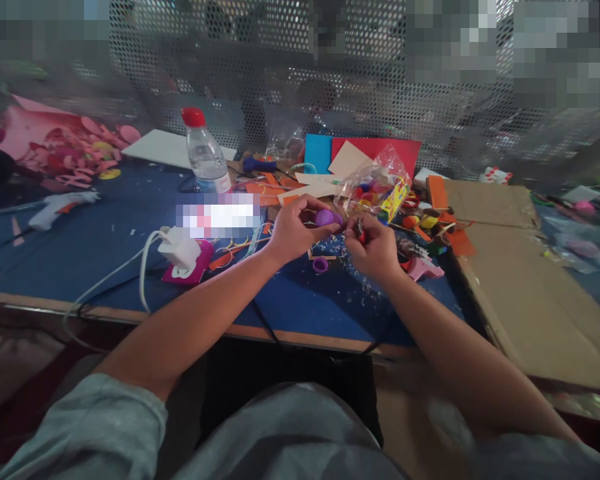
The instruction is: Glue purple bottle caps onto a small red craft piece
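Note:
My left hand [295, 230] is closed around a small purple round piece [327, 218], held above the blue table [80, 253]. My right hand [375, 247] is closed in a pinch on a small thin tool with a red part [360, 230], its tip right next to the purple piece. Another purple ring [321, 265] lies on the table just below my hands. A clear plastic bag of coloured small parts [377, 187] lies just behind them.
A water bottle with a red cap [205, 152] stands at the back. A white charger with cable [180, 250], a white glue gun [63, 205], pink foam cut-outs [75, 150], coloured sheets [375, 150] and cardboard [520, 280] lie around.

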Demonstrator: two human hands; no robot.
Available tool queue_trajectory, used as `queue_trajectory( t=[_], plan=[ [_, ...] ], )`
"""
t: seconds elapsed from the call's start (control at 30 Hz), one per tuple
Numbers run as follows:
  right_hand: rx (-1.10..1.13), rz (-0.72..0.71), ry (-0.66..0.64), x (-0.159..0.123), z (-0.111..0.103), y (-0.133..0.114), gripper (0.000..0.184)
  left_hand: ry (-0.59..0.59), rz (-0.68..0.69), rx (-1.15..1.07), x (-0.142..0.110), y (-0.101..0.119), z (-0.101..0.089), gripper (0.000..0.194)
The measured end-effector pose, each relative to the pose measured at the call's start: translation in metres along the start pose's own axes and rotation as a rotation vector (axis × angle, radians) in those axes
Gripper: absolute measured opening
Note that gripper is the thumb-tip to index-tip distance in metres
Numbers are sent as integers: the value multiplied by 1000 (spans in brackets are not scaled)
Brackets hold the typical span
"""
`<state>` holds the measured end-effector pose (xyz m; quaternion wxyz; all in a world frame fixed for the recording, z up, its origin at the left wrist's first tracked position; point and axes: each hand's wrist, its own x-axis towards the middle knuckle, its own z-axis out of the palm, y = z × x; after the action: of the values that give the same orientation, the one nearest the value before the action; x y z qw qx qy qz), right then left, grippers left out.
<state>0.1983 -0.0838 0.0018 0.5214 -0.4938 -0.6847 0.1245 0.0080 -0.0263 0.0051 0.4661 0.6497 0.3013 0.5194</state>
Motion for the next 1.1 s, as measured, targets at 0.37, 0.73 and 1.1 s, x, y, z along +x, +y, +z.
queue_trajectory(
  t=[0.37, 0.73, 1.1],
  plan=[
    [50, 43, 24, -2, -1, -1, 8, -8, 230, 184, -7, 4, 2, 36],
    [21, -3, 14, -1, 1, 0, 17, -24, 256, 188, -10, 7, 3, 30],
    [94, 80, -70, -4, 0, 0, 22, 55, 5, -83, -1, -2, 3, 54]
  ],
)
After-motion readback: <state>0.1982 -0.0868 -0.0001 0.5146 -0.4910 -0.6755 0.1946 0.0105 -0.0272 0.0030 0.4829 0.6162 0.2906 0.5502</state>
